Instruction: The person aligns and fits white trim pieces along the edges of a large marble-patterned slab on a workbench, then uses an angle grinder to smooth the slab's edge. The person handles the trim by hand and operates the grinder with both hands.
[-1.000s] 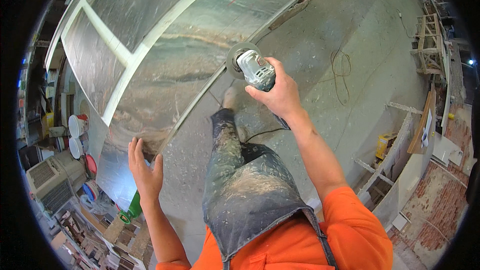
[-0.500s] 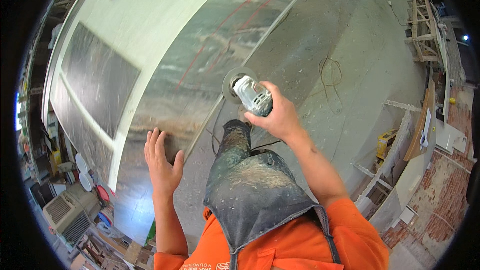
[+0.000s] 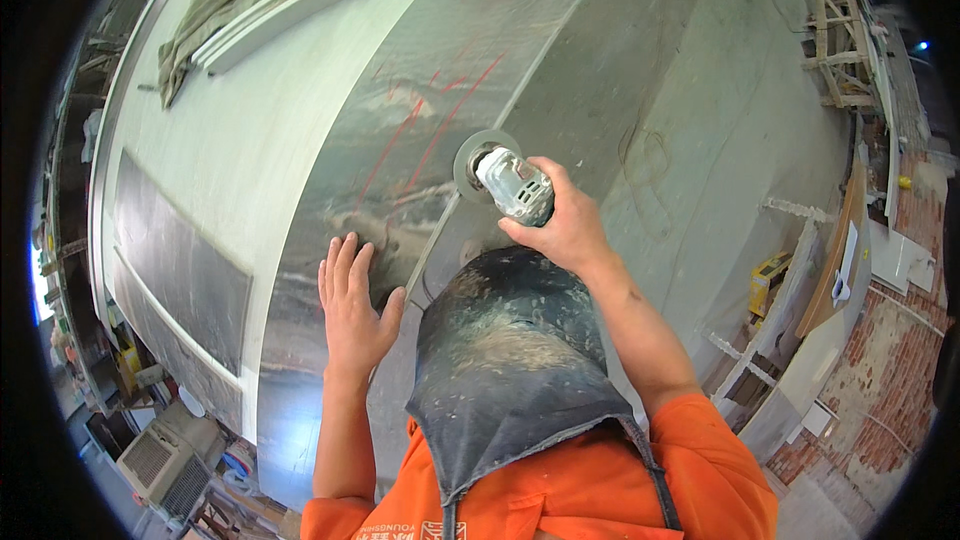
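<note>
My right hand (image 3: 572,220) is wrapped round the body of an angle grinder (image 3: 514,186). The grinder's round grey disc (image 3: 468,180) sits at the right edge of a long, shiny stone-patterned slab (image 3: 330,200); whether it touches the edge I cannot tell. Red lines (image 3: 440,130) are drawn on the slab's surface, ahead of my hands. To the left of the grinder, my left hand (image 3: 358,315) lies on the slab near that same edge, fingers stretched out and holding nothing. A dark, stained apron (image 3: 510,370) covers my front.
Left of the slab is a pale tabletop (image 3: 290,90) with a dark panel (image 3: 190,260), a grey cloth (image 3: 215,10) and white frame pieces (image 3: 290,10). A loose cable (image 3: 645,175) lies on the floor. Wooden trestles (image 3: 838,35) and a yellow box (image 3: 768,282) stand at the right.
I have moved forward along the slab, and the cloth and frame pieces show more fully. My left hand now lies further along the slab. The grinder stays in my right hand at the edge.
</note>
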A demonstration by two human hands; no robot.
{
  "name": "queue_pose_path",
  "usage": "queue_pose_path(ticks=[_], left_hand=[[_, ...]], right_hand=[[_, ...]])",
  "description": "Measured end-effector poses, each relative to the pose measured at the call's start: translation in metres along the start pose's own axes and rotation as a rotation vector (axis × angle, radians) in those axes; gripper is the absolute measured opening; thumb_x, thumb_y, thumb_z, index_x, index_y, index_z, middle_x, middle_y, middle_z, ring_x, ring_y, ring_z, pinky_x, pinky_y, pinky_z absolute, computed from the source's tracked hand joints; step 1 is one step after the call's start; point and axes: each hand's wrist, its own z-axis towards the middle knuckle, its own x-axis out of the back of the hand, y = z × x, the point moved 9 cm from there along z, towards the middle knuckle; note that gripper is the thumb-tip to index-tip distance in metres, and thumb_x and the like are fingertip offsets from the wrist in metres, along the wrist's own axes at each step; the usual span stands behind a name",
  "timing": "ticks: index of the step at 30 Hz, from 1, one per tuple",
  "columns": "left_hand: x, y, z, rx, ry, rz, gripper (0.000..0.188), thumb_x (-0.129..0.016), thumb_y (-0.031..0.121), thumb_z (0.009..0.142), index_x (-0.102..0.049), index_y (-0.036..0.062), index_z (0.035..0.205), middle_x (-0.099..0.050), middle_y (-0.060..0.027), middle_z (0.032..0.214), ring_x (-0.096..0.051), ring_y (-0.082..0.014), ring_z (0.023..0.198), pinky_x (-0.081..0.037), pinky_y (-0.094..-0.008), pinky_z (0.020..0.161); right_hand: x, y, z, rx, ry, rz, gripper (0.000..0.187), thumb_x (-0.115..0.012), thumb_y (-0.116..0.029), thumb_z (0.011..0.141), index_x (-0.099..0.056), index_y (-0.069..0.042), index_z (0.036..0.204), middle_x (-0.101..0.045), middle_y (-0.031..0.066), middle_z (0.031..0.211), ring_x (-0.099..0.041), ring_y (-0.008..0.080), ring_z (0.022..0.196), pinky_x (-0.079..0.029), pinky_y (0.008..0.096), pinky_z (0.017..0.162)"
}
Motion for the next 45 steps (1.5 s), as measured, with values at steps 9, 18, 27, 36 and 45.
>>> queue_pose_path(ticks=[9, 18, 27, 36, 45], left_hand=[[-0.023, 0.063, 0.108, -0.008, 0.01, 0.038, 0.068, -0.076, 0.015, 0.08, -0.052, 0.0024, 0.142, -0.043, -0.0199, 0.156, -0.033, -0.0406, 0.149, -0.026, -0.0517, 0.121], [-0.039, 0.115, 0.199, 0.052, 0.01, 0.061, 0.067, -0.076, 0.014, 0.08, -0.052, 0.0041, 0.142, -0.042, -0.0202, 0.156, -0.033, -0.041, 0.149, -0.028, -0.0506, 0.121], [-0.059, 0.169, 0.306, -0.001, 0.0, 0.057, 0.067, -0.075, 0.014, 0.08, -0.052, 0.0029, 0.142, -0.042, -0.0209, 0.156, -0.033, -0.0415, 0.149, -0.027, -0.0505, 0.121], [-0.077, 0.233, 0.448, -0.109, -0.016, -0.005, 0.068, -0.076, 0.018, 0.081, -0.05, 0.0042, 0.142, -0.042, -0.019, 0.156, -0.032, -0.0411, 0.149, -0.022, -0.0563, 0.122], [-0.098, 0.298, 0.578, -0.23, -0.039, -0.01, 0.066, -0.074, 0.017, 0.08, -0.052, 0.004, 0.141, -0.043, -0.02, 0.156, -0.032, -0.0408, 0.149, -0.021, -0.0548, 0.123]], right_hand=[[0.065, 0.033, 0.094, 0.023, -0.05, 0.015, 0.083, -0.085, -0.042, 0.074, -0.048, -0.009, 0.141, -0.067, 0.0209, 0.124, -0.067, 0.0406, 0.11, -0.054, 0.0465, 0.092], [0.128, 0.073, 0.189, 0.073, -0.05, 0.049, 0.085, -0.083, -0.044, 0.075, -0.046, -0.01, 0.142, -0.066, 0.0216, 0.125, -0.066, 0.0412, 0.111, -0.054, 0.0468, 0.092], [0.199, 0.114, 0.276, 0.053, 0.027, 0.067, 0.082, -0.084, -0.043, 0.075, -0.047, -0.01, 0.141, -0.067, 0.0225, 0.122, -0.067, 0.042, 0.108, -0.055, 0.0478, 0.09], [0.266, 0.148, 0.357, 0.013, -0.003, 0.034, 0.084, -0.086, -0.039, 0.074, -0.047, -0.009, 0.142, -0.068, 0.0222, 0.122, -0.067, 0.0408, 0.109, -0.055, 0.046, 0.09], [0.338, 0.181, 0.444, -0.025, 0.036, 0.081, 0.083, -0.085, -0.04, 0.075, -0.047, -0.009, 0.143, -0.067, 0.0218, 0.124, -0.067, 0.0421, 0.11, -0.055, 0.0466, 0.09]])
